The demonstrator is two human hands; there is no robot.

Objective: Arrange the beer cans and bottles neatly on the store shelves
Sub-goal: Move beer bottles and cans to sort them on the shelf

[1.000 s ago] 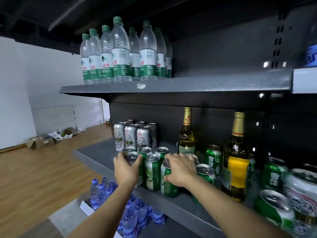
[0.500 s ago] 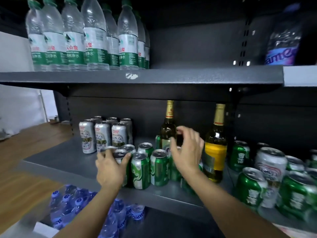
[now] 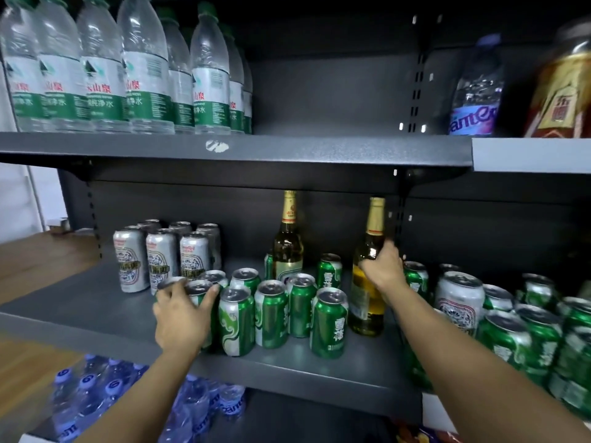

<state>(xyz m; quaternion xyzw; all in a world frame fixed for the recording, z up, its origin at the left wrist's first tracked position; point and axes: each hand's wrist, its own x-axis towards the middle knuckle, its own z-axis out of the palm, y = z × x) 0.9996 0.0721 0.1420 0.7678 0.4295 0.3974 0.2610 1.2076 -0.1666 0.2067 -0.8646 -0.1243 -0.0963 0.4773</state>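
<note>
Middle shelf [image 3: 96,308]: dark grey metal board that carries the beer; taken here as the landmark.
Green cans [image 3: 271,311]: a loose cluster standing upright at the front centre of the middle shelf, tops silver, several touching one another.
Left hand [image 3: 182,318]: at the left end of the green cluster, fingers [image 3: 211,297] spread and wrapped over the top and side of the leftmost can [image 3: 198,287]; much of that can is hidden behind the hand.
Right hand [image 3: 382,271]: toward the right of the middle shelf, fingers closed around the shoulder of the front bottle.
Front bottle [image 3: 367,282]: clear glass with yellow beer and a gold foil neck, upright on the middle shelf just right of the green cluster.
Back bottle [image 3: 287,247]: same kind, upright behind the green cluster, near the back panel.
Silver cans [image 3: 161,255]: a tidy block in rows at the left rear of the middle shelf, apart from the green cluster.
Mixed cans [image 3: 511,321]: green ones and a white one crowded at the right end of the middle shelf, unevenly spaced.
Water bottles [image 3: 105,75]: green-labelled, in rows on the board above the middle shelf, left side.
Blue-capped bottles [image 3: 96,398]: packed together below the middle shelf.
</note>
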